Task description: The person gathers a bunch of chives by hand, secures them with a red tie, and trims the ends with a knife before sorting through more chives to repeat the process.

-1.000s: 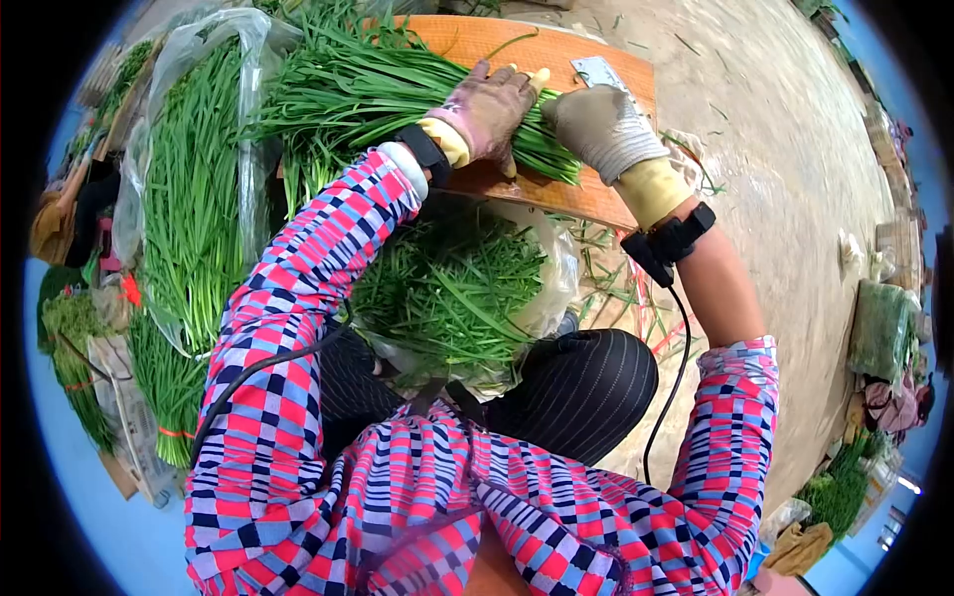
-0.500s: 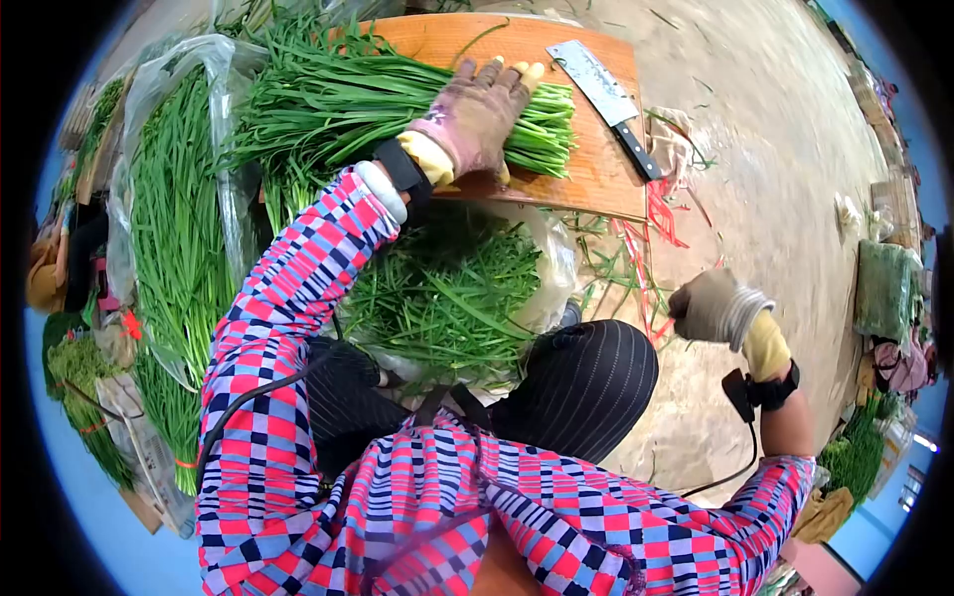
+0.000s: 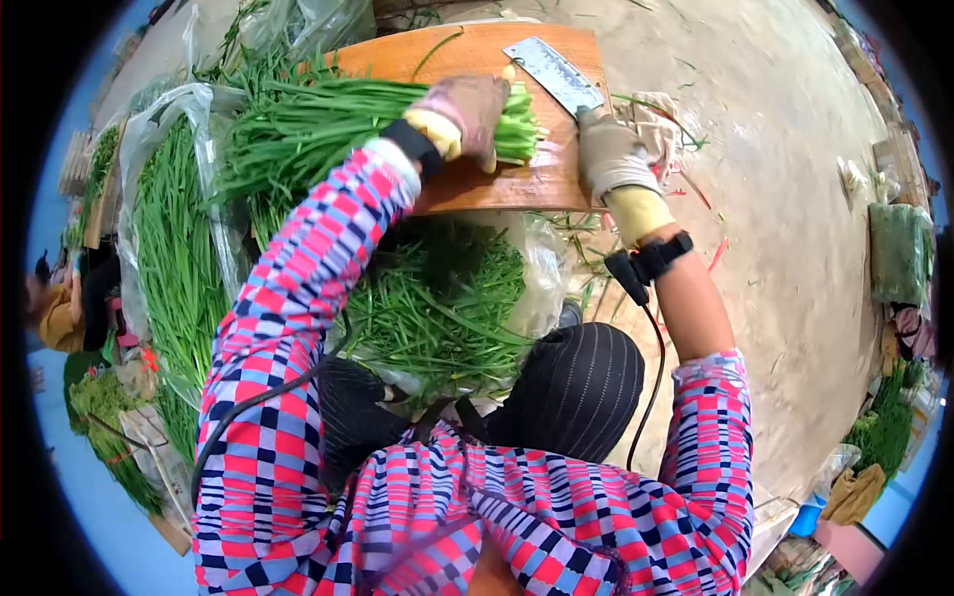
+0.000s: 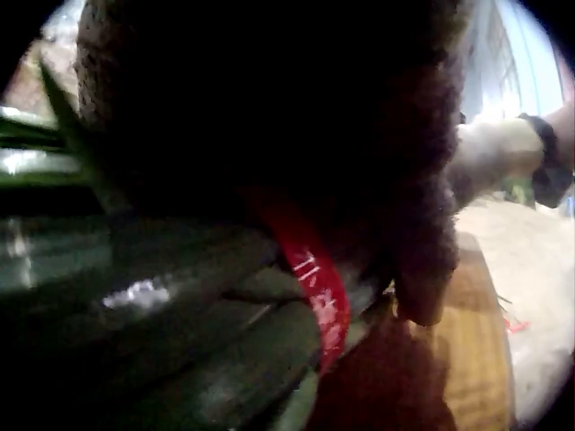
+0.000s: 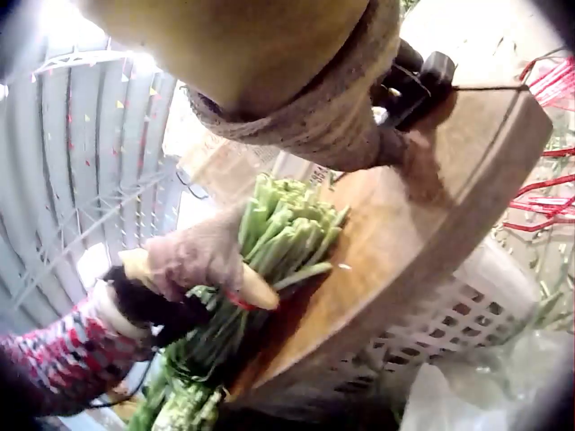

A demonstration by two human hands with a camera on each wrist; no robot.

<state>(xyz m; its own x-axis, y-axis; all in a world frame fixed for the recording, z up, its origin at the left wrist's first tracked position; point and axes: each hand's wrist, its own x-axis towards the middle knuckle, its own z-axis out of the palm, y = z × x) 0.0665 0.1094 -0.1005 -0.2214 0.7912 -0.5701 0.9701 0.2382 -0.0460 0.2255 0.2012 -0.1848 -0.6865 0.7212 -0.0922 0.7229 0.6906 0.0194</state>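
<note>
A bunch of long green leafy stalks (image 3: 328, 114) lies across a wooden board (image 3: 556, 169), its pale cut ends facing right. My gloved left hand (image 3: 462, 111) grips the bunch near those ends, thumb on the near side. A red band (image 4: 325, 310) circles the stalks close under this hand. At the board's right edge, my gloved right hand (image 3: 616, 157) holds the knife by its handle, mostly covered in the head view; the blade (image 3: 553, 74) lies flat on the board, pointing up and left. Part of the black handle (image 5: 418, 90) shows in the right wrist view.
Below the board stands a white perforated basket (image 5: 440, 323); a plastic-lined heap of loose leaves (image 3: 437, 308) is before my knees. More long stalks (image 3: 179, 248) lie in clear plastic at left. A pale cloth (image 3: 658, 124) and red strips are on the floor at right.
My right hand swung down right, away from the stalk ends, then back up to the knife handle. My left hand, earlier spread on the bunch, has its fingers more curled. The cut ends look shorter.
</note>
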